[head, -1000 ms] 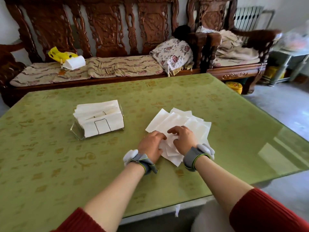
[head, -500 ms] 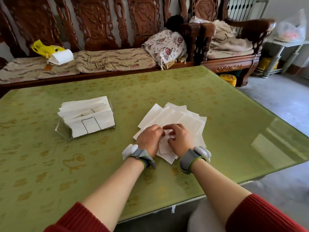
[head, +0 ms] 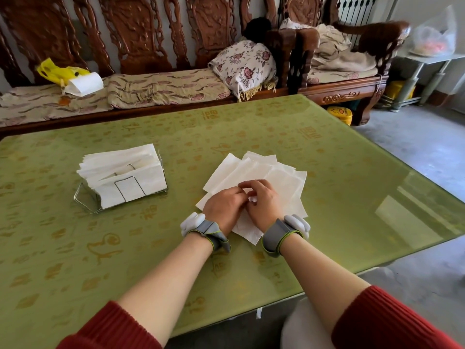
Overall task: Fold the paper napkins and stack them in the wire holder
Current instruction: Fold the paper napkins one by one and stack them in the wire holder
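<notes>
Green glass-topped surface (head: 352, 197); wire holder (head: 84, 199) packed with folded napkins (head: 130, 182) at ten o'clock, loose napkins (head: 276, 172) fanned near centre

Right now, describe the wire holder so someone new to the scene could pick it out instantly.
Start at the green table in front of the carved wooden bench. On its left half, apart from the loose napkins fanned out at the centre, sits the wire holder. It is the only metal frame there, and it holds a stack of folded napkins.

Bare table strip (head: 183, 182) separates napkin pile (head: 274, 172) from wire holder (head: 86, 201); holder packed with folded napkins (head: 118, 162), top open.
</notes>
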Tool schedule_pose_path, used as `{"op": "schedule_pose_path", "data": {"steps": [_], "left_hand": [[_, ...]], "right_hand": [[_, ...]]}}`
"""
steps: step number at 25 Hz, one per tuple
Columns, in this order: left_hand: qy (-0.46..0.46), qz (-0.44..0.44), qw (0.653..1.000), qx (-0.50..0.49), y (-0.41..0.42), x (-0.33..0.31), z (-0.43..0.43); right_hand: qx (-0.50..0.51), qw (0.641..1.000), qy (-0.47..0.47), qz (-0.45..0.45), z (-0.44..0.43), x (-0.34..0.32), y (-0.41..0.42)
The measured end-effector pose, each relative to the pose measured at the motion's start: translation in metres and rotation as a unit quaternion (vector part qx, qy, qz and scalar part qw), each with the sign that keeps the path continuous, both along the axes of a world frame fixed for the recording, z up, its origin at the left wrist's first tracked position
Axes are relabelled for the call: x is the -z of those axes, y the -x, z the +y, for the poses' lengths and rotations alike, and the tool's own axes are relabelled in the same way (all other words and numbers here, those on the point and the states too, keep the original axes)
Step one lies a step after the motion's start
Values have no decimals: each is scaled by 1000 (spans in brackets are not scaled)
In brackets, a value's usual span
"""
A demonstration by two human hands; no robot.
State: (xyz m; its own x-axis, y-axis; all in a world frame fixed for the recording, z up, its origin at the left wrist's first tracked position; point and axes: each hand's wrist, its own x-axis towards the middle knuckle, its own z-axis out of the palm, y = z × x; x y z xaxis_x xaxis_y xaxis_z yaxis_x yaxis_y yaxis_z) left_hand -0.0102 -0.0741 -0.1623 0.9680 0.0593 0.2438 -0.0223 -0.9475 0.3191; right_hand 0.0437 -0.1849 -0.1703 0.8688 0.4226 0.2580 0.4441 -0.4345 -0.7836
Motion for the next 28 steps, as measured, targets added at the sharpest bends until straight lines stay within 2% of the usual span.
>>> {"op": "schedule_pose_path", "data": {"steps": [2,7,11,17,23,28], "left_hand": [[32,-11,999,-15,-1,-3,2],[151,-107,981,-51,30,-14,29],[210,-80,968,-110,89,-1,64],[171,-14,972,-162,160,5,98],[158,-7,961,-226,161,6,109],[112,22,971,-209,156,14,110]], "right_hand": [[0,1000,-6,-3,-1,-2,0],[-19,999,15,-40,6,-13,9],[-93,988,117,-46,23,-11,32],[-174,953,242,-45,63,-1,78],[-195,942,269,-55,66,-4,78],[-175,942,276,-73,63,-3,66]]}}
